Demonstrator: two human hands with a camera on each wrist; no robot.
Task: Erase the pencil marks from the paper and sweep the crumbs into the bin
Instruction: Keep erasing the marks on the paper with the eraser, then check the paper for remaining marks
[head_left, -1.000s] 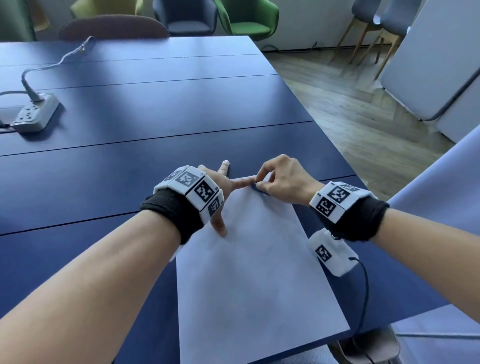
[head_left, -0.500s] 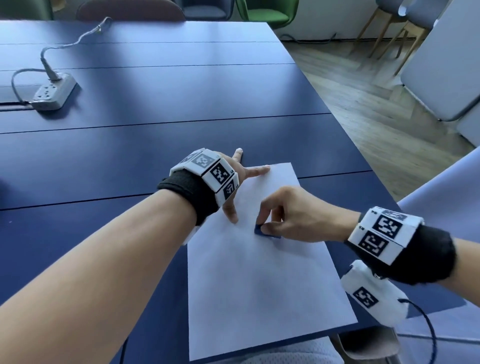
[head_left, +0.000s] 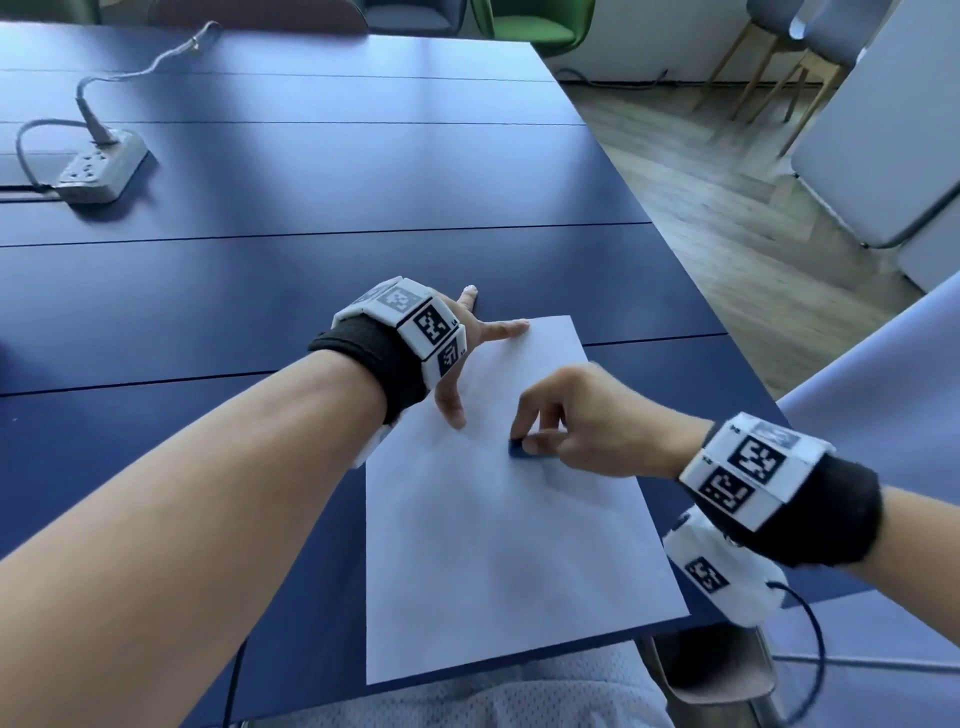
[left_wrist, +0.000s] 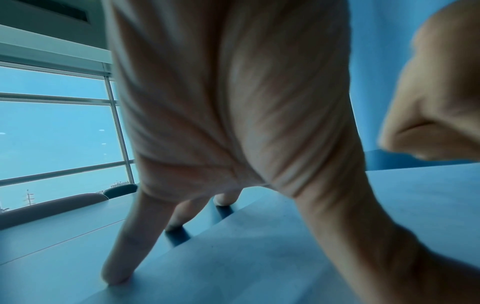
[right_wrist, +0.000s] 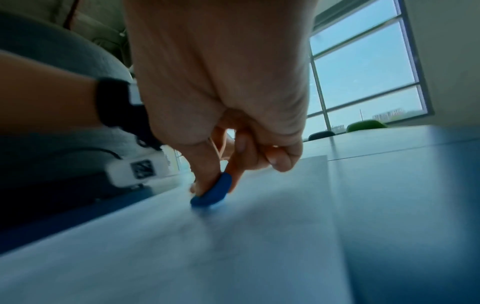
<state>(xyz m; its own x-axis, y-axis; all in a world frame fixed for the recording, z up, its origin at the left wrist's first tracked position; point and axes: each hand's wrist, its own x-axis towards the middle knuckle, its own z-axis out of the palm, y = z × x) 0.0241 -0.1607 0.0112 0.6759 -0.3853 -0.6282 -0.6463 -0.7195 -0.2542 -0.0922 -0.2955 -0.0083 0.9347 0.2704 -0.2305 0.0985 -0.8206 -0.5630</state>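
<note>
Here the right hand (head_left: 582, 415) pinches a blue eraser (head_left: 518, 450), pressed onto the middle of the paper (head_left: 498, 561), whose long axis runs away from the person. The left hand (head_left: 457, 358) (fingers splayed, flat) pins its far left corner to the worktop (head_left: 260, 291).

On the table (head_left: 311, 270), your left hand (head_left: 457, 364) blocks the paper's (head_left: 498, 545) far-left corner. The near half lies bare for passing. The power strip (head_left: 101, 166) stands well apart, near the table's far-left edge.
</note>
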